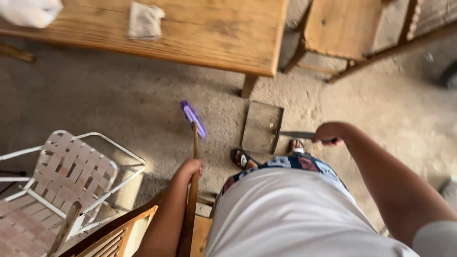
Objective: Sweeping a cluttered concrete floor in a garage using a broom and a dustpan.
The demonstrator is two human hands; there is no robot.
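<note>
Broom [193, 143] upright in left hand [187, 169], fist closed round wooden shaft; purple head rests on concrete floor [119, 104], angled toward dustpan [261, 127]. Dustpan flat on floor just ahead of sandalled feet, mouth side facing broom, apparently to receive sweepings. Right hand [330, 133] clenched on dustpan handle, holding pan steady. Wooden table [214, 33] beyond, grey cloth [144, 20] lying on top, white bag [29, 11] at far corner. White strap chair [71, 176] at left. No labels or signs legible.
</note>
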